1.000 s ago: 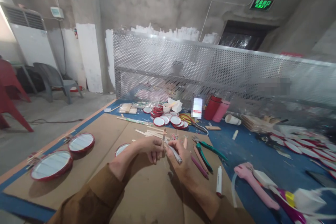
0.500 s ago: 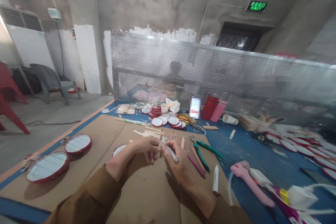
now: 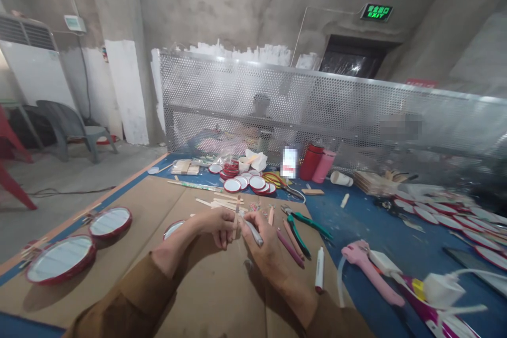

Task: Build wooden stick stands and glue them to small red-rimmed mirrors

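My left hand [image 3: 217,226] is closed around a wooden craft stick [image 3: 238,205], which stands nearly upright between the fingers. Close against it, my right hand [image 3: 266,247] grips a pale marker [image 3: 254,234], its tip end at the stick. Fingers hide the exact contact point. Beyond the hands, loose craft sticks [image 3: 227,202] lie on the cardboard [image 3: 206,296]. Partly behind my left forearm is a round white piece with a red rim [image 3: 172,229]. To the right of my right hand lie green-handled pliers [image 3: 298,235], colored pencils [image 3: 290,248] and a white marker with a red end [image 3: 319,269].
Two red-rimmed round pieces [image 3: 61,259] with sticks attached are on the left. More red-rimmed discs [image 3: 233,185], scissors [image 3: 291,188], a phone [image 3: 289,162] and a red bottle [image 3: 311,161] stand or lie farther back. A pink glue gun [image 3: 374,273] and power strip [image 3: 420,288] are at right.
The whole view has shifted slightly, so things appear a little farther left. Both hands keep nearly the same grip on the craft stick and marker.
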Demonstrator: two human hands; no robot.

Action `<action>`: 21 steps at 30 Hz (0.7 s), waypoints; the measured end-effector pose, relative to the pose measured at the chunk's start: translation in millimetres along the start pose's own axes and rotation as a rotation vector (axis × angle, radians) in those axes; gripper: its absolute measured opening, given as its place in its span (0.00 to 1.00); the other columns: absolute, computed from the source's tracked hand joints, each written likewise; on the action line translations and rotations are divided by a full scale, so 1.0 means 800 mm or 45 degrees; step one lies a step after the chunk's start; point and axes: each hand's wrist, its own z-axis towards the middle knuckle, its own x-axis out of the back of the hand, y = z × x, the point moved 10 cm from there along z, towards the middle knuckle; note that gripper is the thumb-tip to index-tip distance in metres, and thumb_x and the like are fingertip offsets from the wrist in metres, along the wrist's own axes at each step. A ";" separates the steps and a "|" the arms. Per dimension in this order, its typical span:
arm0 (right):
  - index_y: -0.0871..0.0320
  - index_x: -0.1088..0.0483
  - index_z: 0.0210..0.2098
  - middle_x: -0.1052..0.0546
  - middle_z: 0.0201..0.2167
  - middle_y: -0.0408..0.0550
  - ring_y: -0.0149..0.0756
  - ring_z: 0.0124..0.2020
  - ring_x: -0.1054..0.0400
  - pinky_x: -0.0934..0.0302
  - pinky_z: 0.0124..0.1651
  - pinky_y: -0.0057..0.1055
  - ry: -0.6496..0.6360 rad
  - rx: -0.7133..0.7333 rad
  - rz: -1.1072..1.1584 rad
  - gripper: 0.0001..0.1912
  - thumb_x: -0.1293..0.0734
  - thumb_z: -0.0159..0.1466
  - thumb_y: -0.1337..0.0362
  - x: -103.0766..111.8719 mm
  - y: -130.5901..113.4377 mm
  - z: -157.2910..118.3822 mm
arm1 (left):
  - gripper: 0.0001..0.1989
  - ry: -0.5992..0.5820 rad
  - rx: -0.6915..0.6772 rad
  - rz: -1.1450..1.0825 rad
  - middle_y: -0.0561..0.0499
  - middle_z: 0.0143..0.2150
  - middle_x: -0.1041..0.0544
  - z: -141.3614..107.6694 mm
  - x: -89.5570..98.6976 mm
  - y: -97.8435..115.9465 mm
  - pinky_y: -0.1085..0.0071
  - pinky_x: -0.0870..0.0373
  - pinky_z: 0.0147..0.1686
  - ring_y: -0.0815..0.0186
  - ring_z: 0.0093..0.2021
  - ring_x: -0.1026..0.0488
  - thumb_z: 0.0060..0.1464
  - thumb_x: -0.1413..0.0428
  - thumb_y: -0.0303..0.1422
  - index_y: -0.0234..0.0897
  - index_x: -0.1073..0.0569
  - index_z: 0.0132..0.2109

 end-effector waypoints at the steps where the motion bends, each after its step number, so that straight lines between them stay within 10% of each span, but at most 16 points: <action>1: 0.55 0.33 0.34 0.24 0.32 0.44 0.35 0.35 0.31 0.42 0.51 0.37 0.003 0.007 0.000 0.07 0.40 0.66 0.61 0.001 -0.002 0.000 | 0.18 0.009 0.003 0.007 0.52 0.27 0.26 -0.001 0.001 0.001 0.70 0.30 0.23 0.66 0.22 0.26 0.47 0.42 0.46 0.36 0.34 0.34; 8: 0.55 0.33 0.34 0.24 0.30 0.42 0.34 0.32 0.31 0.47 0.57 0.40 0.007 0.034 -0.023 0.07 0.40 0.66 0.62 0.002 -0.010 0.000 | 0.12 0.048 0.033 0.060 0.53 0.25 0.26 -0.008 0.000 0.006 0.72 0.31 0.22 0.67 0.23 0.26 0.48 0.44 0.39 0.36 0.34 0.33; 21: 0.57 0.33 0.35 0.26 0.30 0.44 0.33 0.32 0.33 0.42 0.39 0.29 0.010 -0.001 0.086 0.07 0.40 0.66 0.61 -0.004 -0.002 -0.001 | 0.17 0.114 0.053 0.050 0.52 0.26 0.26 -0.013 0.005 0.002 0.72 0.31 0.21 0.66 0.23 0.26 0.45 0.41 0.45 0.36 0.33 0.32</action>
